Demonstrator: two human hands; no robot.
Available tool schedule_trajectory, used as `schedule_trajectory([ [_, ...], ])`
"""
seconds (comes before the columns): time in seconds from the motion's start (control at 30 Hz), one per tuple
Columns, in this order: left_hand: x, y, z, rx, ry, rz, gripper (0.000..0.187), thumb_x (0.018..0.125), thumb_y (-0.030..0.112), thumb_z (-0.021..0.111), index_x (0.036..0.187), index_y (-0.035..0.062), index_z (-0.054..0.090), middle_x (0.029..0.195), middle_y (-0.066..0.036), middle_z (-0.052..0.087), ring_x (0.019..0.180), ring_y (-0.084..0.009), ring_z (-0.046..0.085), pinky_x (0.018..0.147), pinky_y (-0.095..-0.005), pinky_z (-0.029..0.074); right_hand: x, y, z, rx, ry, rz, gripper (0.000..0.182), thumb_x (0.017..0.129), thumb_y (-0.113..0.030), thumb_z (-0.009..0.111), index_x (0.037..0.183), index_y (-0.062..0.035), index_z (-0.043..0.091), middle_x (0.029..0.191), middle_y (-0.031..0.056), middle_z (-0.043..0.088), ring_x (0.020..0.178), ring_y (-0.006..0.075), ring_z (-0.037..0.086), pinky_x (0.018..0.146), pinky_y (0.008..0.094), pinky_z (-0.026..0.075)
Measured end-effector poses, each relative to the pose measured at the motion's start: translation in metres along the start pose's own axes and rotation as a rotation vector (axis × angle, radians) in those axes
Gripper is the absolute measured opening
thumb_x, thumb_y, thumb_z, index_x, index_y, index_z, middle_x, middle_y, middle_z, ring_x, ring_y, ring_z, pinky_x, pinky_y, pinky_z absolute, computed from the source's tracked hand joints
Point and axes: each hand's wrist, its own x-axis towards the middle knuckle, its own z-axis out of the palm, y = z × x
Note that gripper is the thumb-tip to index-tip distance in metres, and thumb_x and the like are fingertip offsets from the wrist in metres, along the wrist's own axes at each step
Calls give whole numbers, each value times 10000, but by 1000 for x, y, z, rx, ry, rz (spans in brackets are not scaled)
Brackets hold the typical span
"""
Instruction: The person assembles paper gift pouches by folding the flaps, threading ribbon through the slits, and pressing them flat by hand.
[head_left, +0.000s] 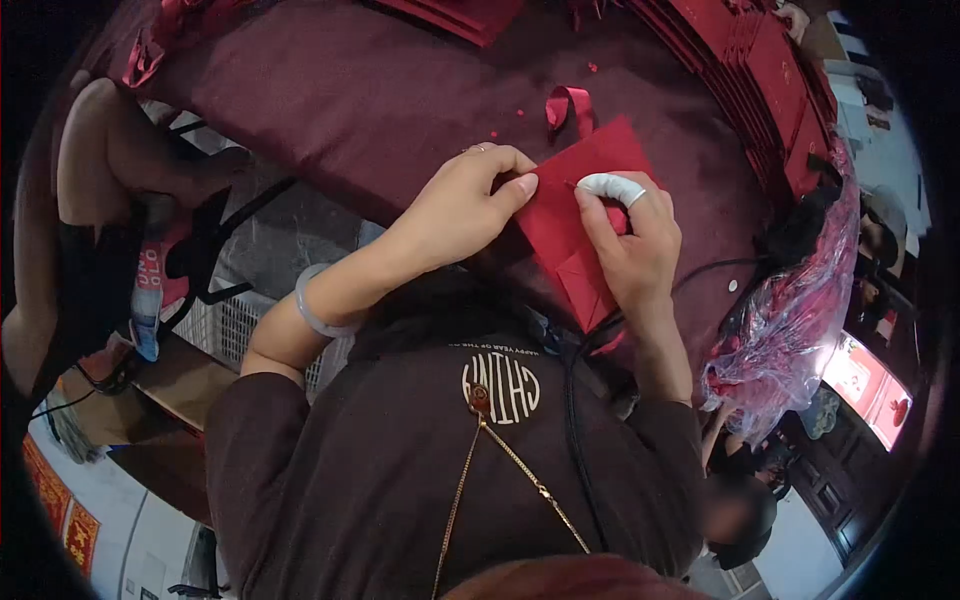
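A flat red paper bag (568,232) with a folded bottom end lies tilted on the dark red cloth in front of me. My left hand (465,205) pinches its left edge between thumb and fingers. Over the bag's right side is my right hand (638,240), its index finger wrapped in white tape (612,186). Thumb and index fingertip come together at the bag's surface. Bunched red ribbon (622,220) shows inside the curled right fingers; what the fingertips themselves pinch is too small to make out. Beyond the bag's far edge lies a loop of red ribbon (572,105).
Stacked red bags (745,85) line the right side of the cloth-covered table (330,90), with more at the far edge. Clear plastic wrap (790,320) bulges at the right. A seated person's leg (95,150) is at the left; other people are at the right.
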Motion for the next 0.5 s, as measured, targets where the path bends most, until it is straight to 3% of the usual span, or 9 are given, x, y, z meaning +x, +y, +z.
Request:
schedule_trajectory([
  [0.3, -3, 2, 0, 79, 44, 33, 236, 896, 192, 564, 1000, -18, 589, 895, -87, 592, 824, -138, 557, 738, -282, 446, 3, 0, 5, 45, -66, 13, 100, 755, -92, 682, 834, -69, 626, 822, 49, 631, 763, 215, 593, 690, 329, 396],
  [0.5, -5, -2, 1, 0, 49, 23, 256, 872, 189, 601, 1014, -22, 626, 904, -108, 643, 829, -146, 593, 750, -274, 457, 2, 5, 5, -5, -86, -90, 121, 751, -84, 682, 850, -73, 614, 818, 48, 614, 749, 225, 579, 687, 339, 398],
])
